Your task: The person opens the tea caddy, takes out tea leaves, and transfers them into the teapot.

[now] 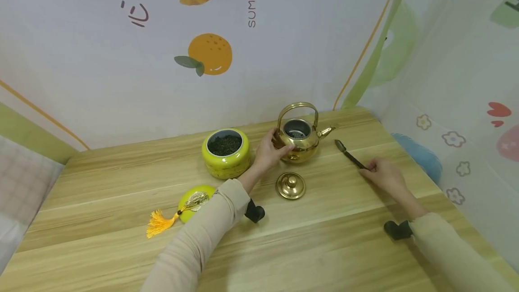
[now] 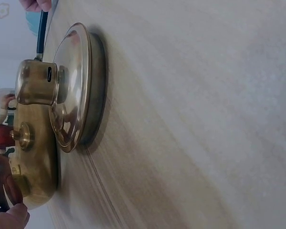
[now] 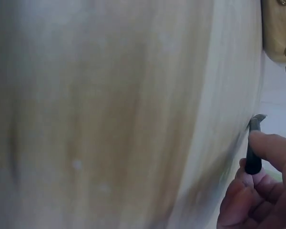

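Note:
In the head view a brass teapot (image 1: 307, 150) stands uncovered near the table's back edge, its arched handle up and spout to the right. My left hand (image 1: 267, 151) holds its left side, thumb across the front of the body. Just in front lies the teapot's round brass lid (image 1: 291, 186), knob up; it looms large in the left wrist view as the lid (image 2: 74, 90). Right of the pot, my right hand (image 1: 385, 175) pinches the dark handle end of a slim tea scoop (image 1: 350, 154), its tip pointing toward the spout. The right wrist view shows thumb and fingers around the scoop (image 3: 253, 155).
Left of the teapot stands a yellow-green tea jar (image 1: 225, 167) with dark loose tea leaves (image 1: 224, 145) inside. Its matching lid (image 1: 201, 190), with an orange tassel (image 1: 160, 223), lies in front, partly behind my left sleeve. Printed curtains (image 1: 134, 71) hang behind the wooden table (image 1: 113, 184).

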Available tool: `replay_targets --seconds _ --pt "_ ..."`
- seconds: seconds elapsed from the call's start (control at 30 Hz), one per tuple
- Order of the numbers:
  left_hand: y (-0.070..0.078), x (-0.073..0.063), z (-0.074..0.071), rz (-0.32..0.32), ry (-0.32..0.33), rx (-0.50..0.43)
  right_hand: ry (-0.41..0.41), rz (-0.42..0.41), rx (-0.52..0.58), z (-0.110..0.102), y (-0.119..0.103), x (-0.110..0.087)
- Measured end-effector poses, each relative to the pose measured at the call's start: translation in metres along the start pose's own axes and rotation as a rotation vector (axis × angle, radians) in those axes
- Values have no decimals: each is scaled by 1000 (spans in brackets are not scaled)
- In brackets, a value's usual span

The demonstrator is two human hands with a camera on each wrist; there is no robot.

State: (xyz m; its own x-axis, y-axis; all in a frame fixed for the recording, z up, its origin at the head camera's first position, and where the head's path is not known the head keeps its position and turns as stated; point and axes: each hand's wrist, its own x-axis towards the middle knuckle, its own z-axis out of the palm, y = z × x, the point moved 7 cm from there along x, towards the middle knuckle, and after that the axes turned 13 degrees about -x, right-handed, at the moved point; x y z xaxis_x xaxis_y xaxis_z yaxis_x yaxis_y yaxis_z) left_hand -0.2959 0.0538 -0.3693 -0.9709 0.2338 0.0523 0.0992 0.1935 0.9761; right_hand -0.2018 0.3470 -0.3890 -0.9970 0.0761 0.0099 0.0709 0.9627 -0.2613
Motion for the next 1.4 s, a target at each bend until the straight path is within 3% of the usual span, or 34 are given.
replay_targets --seconds 0.2,0.4,0.53,0.63,0.7,1.0,1.2,1.4 --pt "1 1 0 13 0 -1 -70 8 -43 5 -3 2" --pt "-1 2 0 3 3 7 -81 -5 -27 7 -2 2" --pt "-2 3 0 -8 2 16 63 -52 19 -4 -15 3" --pt "-1 3 -2 -9 6 19 198 -141 98 -13 -41 5" --pt "-1 3 -3 -10 12 26 217 -206 150 -12 -62 6" --pt "-2 3 -2 6 6 44 3 -456 370 21 -145 4" --pt "-2 2 -3 15 12 57 -92 -526 378 40 -163 5" --pt "-1 1 -3 25 8 62 -114 -519 371 47 -168 5"
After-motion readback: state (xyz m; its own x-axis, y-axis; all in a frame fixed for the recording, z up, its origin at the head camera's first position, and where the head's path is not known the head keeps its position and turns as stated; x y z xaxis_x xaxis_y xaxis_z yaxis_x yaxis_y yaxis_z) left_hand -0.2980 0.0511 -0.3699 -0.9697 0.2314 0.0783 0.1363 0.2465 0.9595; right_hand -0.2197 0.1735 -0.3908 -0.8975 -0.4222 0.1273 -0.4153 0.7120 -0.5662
